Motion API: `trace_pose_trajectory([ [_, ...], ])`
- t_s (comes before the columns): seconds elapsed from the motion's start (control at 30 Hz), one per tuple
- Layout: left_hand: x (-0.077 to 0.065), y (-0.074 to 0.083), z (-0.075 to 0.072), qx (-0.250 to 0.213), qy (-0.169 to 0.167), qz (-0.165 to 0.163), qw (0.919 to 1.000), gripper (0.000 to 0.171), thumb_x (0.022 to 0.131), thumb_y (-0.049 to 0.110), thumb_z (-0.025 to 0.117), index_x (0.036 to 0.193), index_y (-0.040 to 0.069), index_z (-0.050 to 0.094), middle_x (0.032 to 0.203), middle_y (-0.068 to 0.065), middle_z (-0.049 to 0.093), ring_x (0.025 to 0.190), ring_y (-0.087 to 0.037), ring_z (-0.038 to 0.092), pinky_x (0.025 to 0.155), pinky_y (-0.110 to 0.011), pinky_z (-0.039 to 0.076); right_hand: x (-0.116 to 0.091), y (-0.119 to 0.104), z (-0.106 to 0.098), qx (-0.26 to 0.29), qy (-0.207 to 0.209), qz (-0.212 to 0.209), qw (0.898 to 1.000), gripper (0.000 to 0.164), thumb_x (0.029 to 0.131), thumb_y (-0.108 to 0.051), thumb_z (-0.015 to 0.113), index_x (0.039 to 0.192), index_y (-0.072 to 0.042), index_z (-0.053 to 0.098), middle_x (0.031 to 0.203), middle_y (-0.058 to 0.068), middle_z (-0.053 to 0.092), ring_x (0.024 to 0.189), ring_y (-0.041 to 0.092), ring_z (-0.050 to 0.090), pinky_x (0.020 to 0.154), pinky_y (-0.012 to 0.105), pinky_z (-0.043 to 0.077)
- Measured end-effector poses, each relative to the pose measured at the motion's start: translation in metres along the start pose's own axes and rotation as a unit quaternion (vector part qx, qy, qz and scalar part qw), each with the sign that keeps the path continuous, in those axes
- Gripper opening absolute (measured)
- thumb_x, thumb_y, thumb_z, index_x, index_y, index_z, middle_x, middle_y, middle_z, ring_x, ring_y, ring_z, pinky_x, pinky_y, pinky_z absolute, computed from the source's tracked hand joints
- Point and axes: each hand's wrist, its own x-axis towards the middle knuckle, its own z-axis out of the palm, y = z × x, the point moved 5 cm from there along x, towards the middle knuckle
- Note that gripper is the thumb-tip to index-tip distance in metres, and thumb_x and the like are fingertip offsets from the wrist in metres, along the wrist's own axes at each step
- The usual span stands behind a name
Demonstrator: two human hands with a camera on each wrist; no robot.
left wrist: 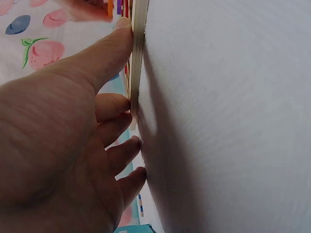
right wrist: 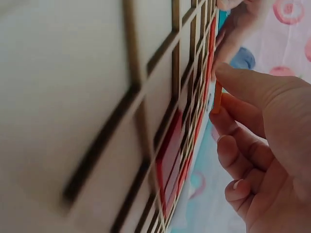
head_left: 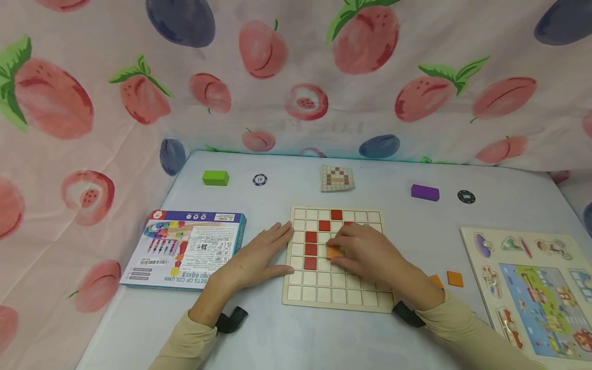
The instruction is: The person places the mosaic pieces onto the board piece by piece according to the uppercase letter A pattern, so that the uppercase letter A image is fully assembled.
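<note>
A wooden grid board (head_left: 339, 296) with cream squares lies in the middle of the table. Several red square tiles (head_left: 311, 250) sit in its cells, some forming a column left of centre. Above the grid, my right hand (head_left: 370, 253) pinches an orange tile (head_left: 333, 252) between thumb and fingers; the right wrist view shows this tile (right wrist: 217, 98) edge-on. My left hand (head_left: 258, 259) touches the board's left edge with extended fingers; in the left wrist view the thumb (left wrist: 114, 51) also meets that edge. Part of the board is hidden under my right hand.
Loose orange tiles (head_left: 455, 278) lie by my right wrist. A picture puzzle board (head_left: 481, 252) is at right, a boxed set (head_left: 159, 241) at left. Along the back are a green block (head_left: 215, 178), chip (head_left: 260, 180), pattern card (head_left: 337, 178), purple block (head_left: 425, 192) and black chip (head_left: 466, 197).
</note>
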Motion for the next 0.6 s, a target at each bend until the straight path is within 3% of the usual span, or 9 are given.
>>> trace_pose_trajectory([
  [0.27,0.001,0.0,0.001,0.004,-0.001,-0.001,1.0,0.087,0.1,0.046,0.073,0.169,0.011,0.032,0.18,-0.004,0.022,0.169,-0.03,0.019,0.138,-0.053,0.022,0.02,-0.006,0.014,0.009,-0.01,0.028,1.0,0.023,0.087,-0.029,0.089,0.107,-0.019,0.083,0.102,-0.005,0.08,0.099,0.018,0.074,0.093,0.041,0.062],
  [0.43,0.001,-0.001,0.001,0.011,-0.002,0.0,0.9999,0.088,0.1,0.047,0.072,0.169,0.012,0.031,0.18,-0.004,0.021,0.169,-0.03,0.018,0.138,-0.053,0.022,0.022,-0.004,0.015,0.01,0.002,0.039,0.999,0.012,0.086,-0.031,0.09,0.092,-0.023,0.083,0.092,-0.01,0.078,0.092,0.015,0.073,0.091,0.04,0.062],
  [0.6,0.001,-0.002,0.001,0.014,-0.002,-0.003,0.9999,0.088,0.1,0.048,0.072,0.169,0.012,0.031,0.18,-0.003,0.021,0.169,-0.03,0.018,0.138,-0.053,0.022,0.022,-0.004,0.014,0.007,0.0,0.034,0.999,0.011,0.087,-0.032,0.089,0.092,-0.023,0.084,0.092,-0.01,0.076,0.09,0.014,0.072,0.089,0.039,0.062],
])
